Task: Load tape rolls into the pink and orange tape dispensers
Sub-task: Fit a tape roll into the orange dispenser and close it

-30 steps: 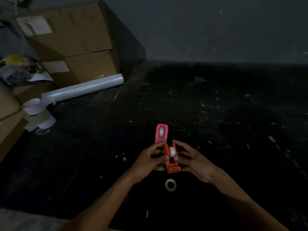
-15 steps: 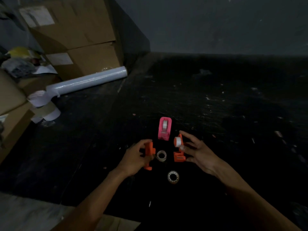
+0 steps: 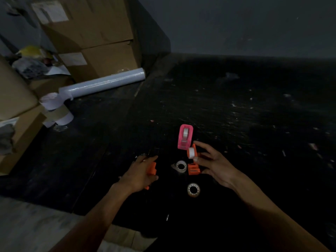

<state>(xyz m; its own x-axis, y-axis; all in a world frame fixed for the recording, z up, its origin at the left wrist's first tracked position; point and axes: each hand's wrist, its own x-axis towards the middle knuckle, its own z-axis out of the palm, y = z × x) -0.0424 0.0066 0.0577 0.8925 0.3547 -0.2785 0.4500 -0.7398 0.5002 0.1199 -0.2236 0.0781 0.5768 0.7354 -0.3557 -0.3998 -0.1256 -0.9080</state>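
pulling apart, the orange dispenser is now in two pieces: the left hand [image 3: 141,171] grips the orange side cover [image 3: 152,168], and the right hand [image 3: 213,163] holds the orange body [image 3: 193,169] with its tape roll [image 3: 191,153]. the pink dispenser [image 3: 185,136] stands just behind, already loaded. two loose rolls [image 3: 181,166] wait on the dark table [image 3: 254,115].

I count one pink dispenser [image 3: 185,136], with one tape roll seated in it. The orange dispenser shows as two pieces: one [image 3: 193,163] at my right hand, carrying a white roll [image 3: 191,152], and one [image 3: 152,168] in my left hand. Two loose rolls lie on the dark surface, one [image 3: 181,166] between my hands and one [image 3: 193,189] nearer me. That makes four tape rolls. Off to the left, one long roll of film [image 3: 103,84] and two stacked boxes [image 3: 94,40].
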